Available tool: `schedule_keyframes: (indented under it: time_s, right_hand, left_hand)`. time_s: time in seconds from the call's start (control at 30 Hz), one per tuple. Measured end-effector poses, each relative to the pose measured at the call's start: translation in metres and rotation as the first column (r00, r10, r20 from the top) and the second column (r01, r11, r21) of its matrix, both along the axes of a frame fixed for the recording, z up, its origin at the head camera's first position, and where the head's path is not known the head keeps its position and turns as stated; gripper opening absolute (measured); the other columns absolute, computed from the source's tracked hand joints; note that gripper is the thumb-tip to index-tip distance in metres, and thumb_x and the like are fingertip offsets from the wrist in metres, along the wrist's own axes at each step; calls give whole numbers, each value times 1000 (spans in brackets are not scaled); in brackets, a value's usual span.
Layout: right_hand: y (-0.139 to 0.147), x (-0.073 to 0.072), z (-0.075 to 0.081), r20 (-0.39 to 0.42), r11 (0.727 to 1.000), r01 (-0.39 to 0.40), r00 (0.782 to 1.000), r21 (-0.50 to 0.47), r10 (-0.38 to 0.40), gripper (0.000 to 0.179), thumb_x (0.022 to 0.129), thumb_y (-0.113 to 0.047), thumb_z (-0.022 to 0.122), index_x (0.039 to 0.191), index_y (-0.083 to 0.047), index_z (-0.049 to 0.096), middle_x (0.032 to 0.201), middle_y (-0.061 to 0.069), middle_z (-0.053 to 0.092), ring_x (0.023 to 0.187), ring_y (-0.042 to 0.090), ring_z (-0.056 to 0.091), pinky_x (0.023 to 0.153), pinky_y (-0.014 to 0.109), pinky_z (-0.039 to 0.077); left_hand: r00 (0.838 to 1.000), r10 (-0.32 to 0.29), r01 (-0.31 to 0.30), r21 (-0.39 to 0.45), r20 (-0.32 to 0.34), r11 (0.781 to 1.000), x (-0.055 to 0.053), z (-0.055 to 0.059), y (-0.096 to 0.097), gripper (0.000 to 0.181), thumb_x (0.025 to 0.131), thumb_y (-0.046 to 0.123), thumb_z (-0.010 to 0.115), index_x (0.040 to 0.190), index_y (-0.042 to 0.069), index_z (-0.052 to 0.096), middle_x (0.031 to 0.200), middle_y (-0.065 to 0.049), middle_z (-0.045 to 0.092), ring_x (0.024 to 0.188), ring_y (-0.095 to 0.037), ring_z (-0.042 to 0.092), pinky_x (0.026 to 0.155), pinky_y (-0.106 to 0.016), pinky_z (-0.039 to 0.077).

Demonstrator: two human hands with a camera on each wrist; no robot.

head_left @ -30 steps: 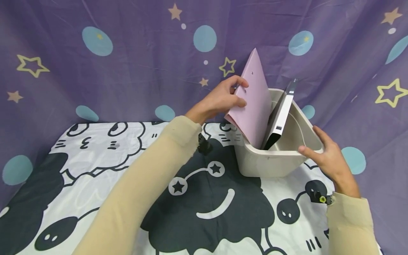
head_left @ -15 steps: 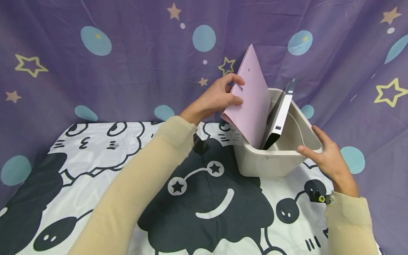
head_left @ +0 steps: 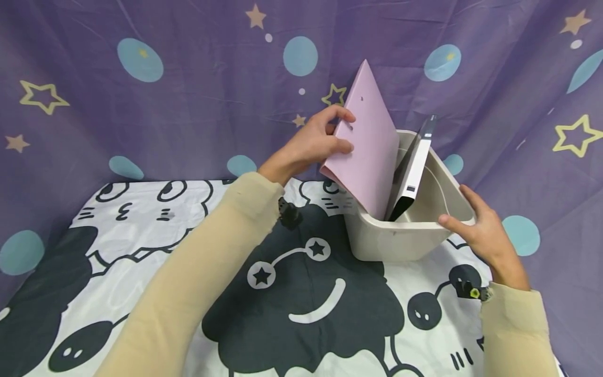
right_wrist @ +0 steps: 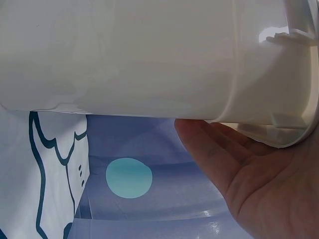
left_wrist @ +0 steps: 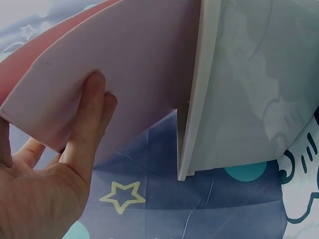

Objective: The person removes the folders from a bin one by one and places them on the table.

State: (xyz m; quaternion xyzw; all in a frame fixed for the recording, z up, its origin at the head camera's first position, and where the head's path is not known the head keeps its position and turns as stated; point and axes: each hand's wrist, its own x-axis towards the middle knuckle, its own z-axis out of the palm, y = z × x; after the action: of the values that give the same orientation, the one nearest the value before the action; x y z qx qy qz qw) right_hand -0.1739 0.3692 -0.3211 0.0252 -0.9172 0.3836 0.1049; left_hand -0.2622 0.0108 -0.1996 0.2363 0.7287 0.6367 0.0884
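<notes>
pink folder (head_left: 372, 157), edge pinched by left hand (head_left: 308, 141); right hand (head_left: 487, 233) holds bin (head_left: 395, 238) rim beside open room.

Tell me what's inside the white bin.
A black-and-white folder leans inside the bin; the pink folder, held by the left hand, reaches partly into it. Whatever sits behind the pink folder or the near wall is covered.

Pink folder (head_left: 374, 152); off-white bin (head_left: 395, 243); black-and-white binder (head_left: 416, 168); purple starry curtain (head_left: 207, 94); black-and-white cartoon-print cloth (head_left: 301, 288).
</notes>
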Motion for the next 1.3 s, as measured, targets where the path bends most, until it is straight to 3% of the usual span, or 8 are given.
schedule_keyframes:
  time_s: [0.3, 0.6, 0.83, 1.1, 1.3]
  right_hand:
    - [-1, 1, 0, 2, 1000, 3, 1000, -13, -3, 86, 87, -35, 69, 154, -22, 17, 142, 23, 41, 116, 32, 42, 84, 26, 33]
    - [0, 1, 1, -13, 1000, 3, 1000, 1, -3, 85, 86, -32, 69, 154, -21, 19, 140, 24, 42, 109, 14, 43, 82, 22, 33]
    - [-1, 3, 3, -6, 1000, -1, 1000, -3, 1, 85, 87, -32, 69, 154, -21, 18, 143, 24, 39, 117, 33, 42, 86, 24, 32]
    - [-2, 4, 4, -6, 1000, 1, 1000, -8, -1, 85, 87, -32, 69, 154, -21, 19, 142, 24, 41, 110, 15, 43, 83, 21, 32]
    - [-2, 5, 4, 0, 1000, 2, 1000, -10, -2, 85, 87, -32, 69, 154, -22, 19, 143, 24, 40, 115, 24, 42, 85, 21, 32]
  left_hand:
    - [1000, 5, -4, 28, -27, 1000, 3, 1, -4, 48, 79, -10, 62, 121, 8, 48, 103, -18, 62, 83, -28, 64, 68, -39, 55]
    - [999, 26, -25, 59, -21, 998, 8, 4, -10, 49, 79, -11, 62, 122, 8, 48, 103, -19, 62, 83, -29, 65, 68, -41, 56]
    - [997, 61, -57, 81, -42, 995, 10, 3, -14, 49, 79, -12, 63, 121, 7, 49, 101, -20, 62, 82, -28, 65, 66, -41, 56]
    - [996, 84, -79, 105, -40, 991, 13, 0, -20, 48, 79, -10, 65, 121, 8, 50, 100, -20, 62, 82, -29, 65, 65, -42, 56]
    - [995, 96, -92, 94, -41, 991, 16, -3, -24, 47, 80, -7, 65, 122, 10, 50, 102, -20, 61, 83, -29, 65, 64, -42, 56]
